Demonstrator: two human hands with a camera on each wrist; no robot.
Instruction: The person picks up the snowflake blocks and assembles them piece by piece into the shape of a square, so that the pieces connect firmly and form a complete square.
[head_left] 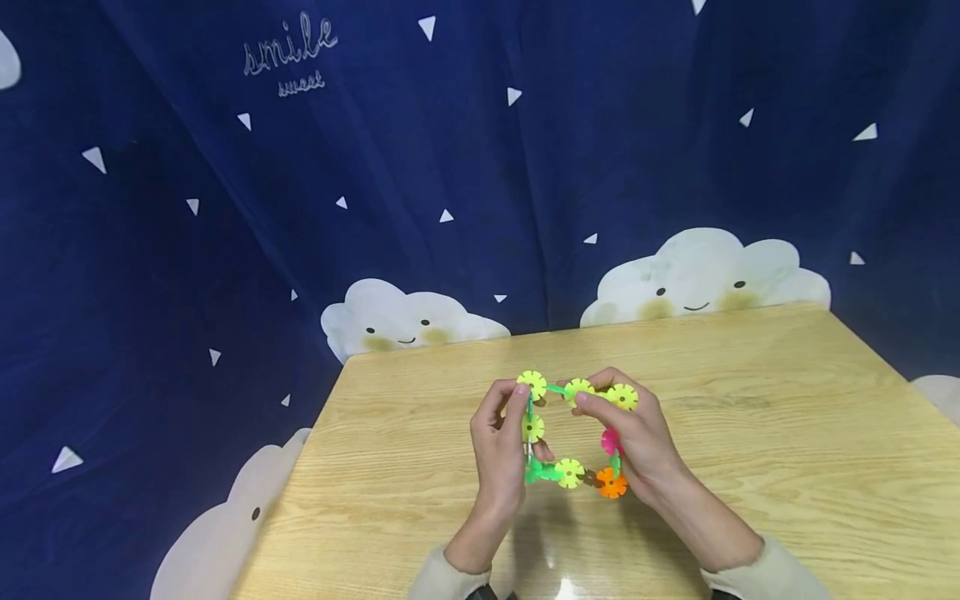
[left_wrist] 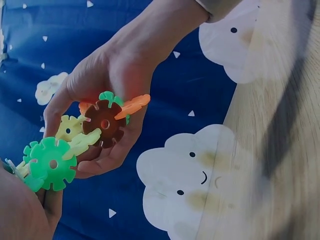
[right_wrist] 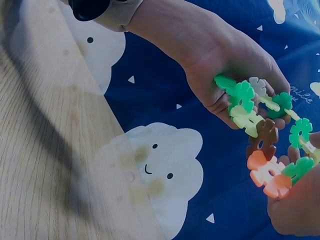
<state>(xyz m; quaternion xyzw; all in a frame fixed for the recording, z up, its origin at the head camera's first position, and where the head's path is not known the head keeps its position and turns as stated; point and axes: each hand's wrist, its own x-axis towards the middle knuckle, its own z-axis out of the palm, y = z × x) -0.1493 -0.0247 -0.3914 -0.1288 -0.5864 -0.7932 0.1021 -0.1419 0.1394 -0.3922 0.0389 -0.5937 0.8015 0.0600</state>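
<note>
A closed loop of notched plastic flower discs, slotted into one another, is held up above the table between both hands. My left hand [head_left: 497,458] pinches the yellow disc [head_left: 532,385] at the loop's upper left corner, thumb in front. My right hand [head_left: 647,437] pinches another yellow disc [head_left: 579,392] on the top side, with its thumb across it. Along the bottom run green pieces, a yellow disc [head_left: 570,473], a brown disc [left_wrist: 104,124] and an orange disc [head_left: 612,483]. A pink disc [head_left: 610,440] on the right side is partly hidden by my right hand.
Below the hands spreads a light wooden table [head_left: 405,433]. A dark blue curtain [head_left: 465,150] with white triangles and smiling clouds hangs behind its far edge and down its left side.
</note>
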